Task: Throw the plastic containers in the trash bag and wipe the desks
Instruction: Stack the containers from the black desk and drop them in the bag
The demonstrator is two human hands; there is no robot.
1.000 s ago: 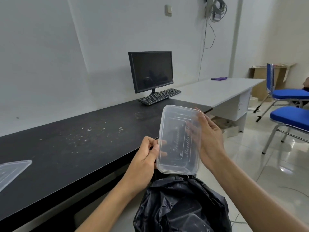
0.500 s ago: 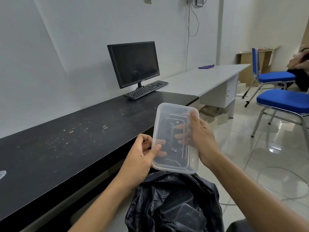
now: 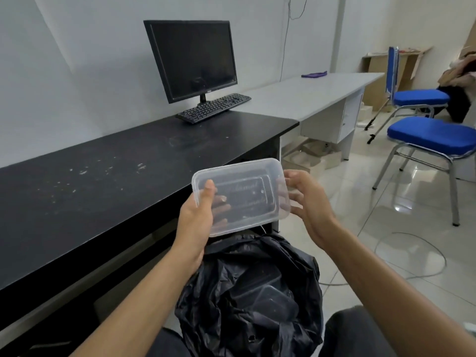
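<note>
Tilted flatter: clear rectangular plastic container [image 3: 244, 194], my left hand [image 3: 195, 220], right hand [image 3: 309, 202] gripping ends (binning step); next, release over black trash bag [image 3: 231, 279].

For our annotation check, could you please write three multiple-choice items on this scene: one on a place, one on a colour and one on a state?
1. Where is the clear container?
A. on the floor
B. in the air above the trash bag
C. on a shelf

2. What colour are the chair seats?
A. red
B. green
C. blue

3. Which hands grip the container?
A. both
B. left only
C. neither

Answers:
1 B, it hangs over the bag's open mouth.
2 C, both padded seats are blue.
3 A, the left hand and the right hand each clasp one end.
</note>
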